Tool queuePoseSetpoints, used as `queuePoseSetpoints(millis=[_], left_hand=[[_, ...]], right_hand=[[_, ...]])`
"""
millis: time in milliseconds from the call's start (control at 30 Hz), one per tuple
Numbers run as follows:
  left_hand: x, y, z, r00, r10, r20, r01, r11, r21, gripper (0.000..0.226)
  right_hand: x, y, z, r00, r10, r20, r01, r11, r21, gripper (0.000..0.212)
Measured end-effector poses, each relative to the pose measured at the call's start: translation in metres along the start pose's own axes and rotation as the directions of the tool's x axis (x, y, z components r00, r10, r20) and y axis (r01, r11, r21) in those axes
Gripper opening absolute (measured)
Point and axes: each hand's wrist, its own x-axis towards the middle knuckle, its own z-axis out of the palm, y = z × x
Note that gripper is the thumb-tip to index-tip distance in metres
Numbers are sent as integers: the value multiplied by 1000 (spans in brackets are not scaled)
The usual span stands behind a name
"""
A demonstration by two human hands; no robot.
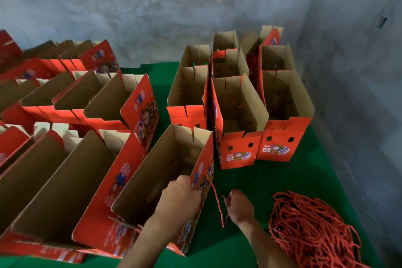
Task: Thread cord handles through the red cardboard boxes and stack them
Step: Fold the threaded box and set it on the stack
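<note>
The green cloth-covered work surface (250,183) is crowded with open red printed cardboard boxes with brown interiors: slanted rows at left (65,102) and an upright cluster at rear right (239,115), leaving a bare strip of green between the nearest box and a heaped pile of red twisted cords (313,230) by the grey concrete wall (359,93). The left hand (180,196) grips the near right rim of the nearest open red box (165,180), fingers curled over the edge. The right hand (239,206), just right of that box, pinches a single red twisted cord (217,200) that runs up to the box's outer red wall.

no readable text; print on the red boxes (237,154) is too blurred
</note>
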Motion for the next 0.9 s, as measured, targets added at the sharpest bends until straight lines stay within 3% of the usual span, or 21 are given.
queuePoseSetpoints(millis=[133,233,300,400,467,700,900], left_hand=[[13,1,-1,999,-22,39,24,998,-51,23],[22,2,-3,999,14,47,-10,996,-84,22],[29,4,-5,997,38,70,-29,992,-120,24],[37,9,-4,992,69,104,-50,983,-174,24],[40,12,-1,991,86,103,-61,971,-229,22],[55,-1,-2,973,-97,211,173,908,-382,51],[62,-9,-5,957,-113,266,225,870,-439,69]], right_hand=[[-8,0,1,999,39,37,-44,989,140,21],[-13,-2,-5,994,106,4,-98,907,410,19],[-15,-5,-17,990,131,-42,-77,782,618,16],[-27,-16,-43,990,114,-88,25,465,885,14],[-41,-27,-55,998,51,-40,18,370,929,10],[-78,-62,-58,993,-37,115,-96,337,937,14],[-88,-67,-56,981,-105,165,-130,279,951,7]])
